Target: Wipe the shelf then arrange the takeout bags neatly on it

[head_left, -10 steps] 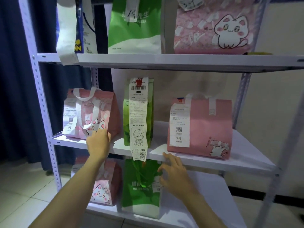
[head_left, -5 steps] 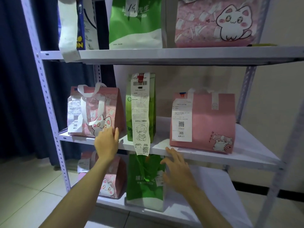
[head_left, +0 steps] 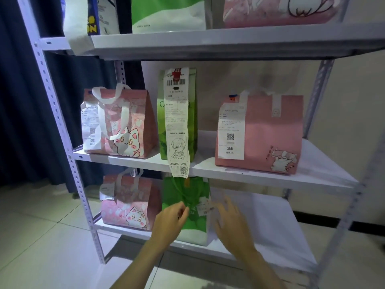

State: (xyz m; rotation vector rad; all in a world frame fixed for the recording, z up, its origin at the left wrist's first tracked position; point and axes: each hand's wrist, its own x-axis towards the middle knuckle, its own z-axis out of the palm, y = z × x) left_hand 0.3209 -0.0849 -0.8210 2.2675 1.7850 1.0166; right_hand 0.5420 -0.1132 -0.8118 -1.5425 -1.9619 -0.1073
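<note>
- Reaching low: left hand (head_left: 171,219), fingers loosely curled, holding nothing, touched the green bag (head_left: 185,207); right hand (head_left: 230,221) spread open beside it, blurred, likely to straighten it.
- Lower shelf (head_left: 260,245): that soft green bag beside a pink cat bag (head_left: 129,203).
- Middle shelf (head_left: 229,171): flat white board; three boxy paper bags spaced in a row, receipts outward.
</note>
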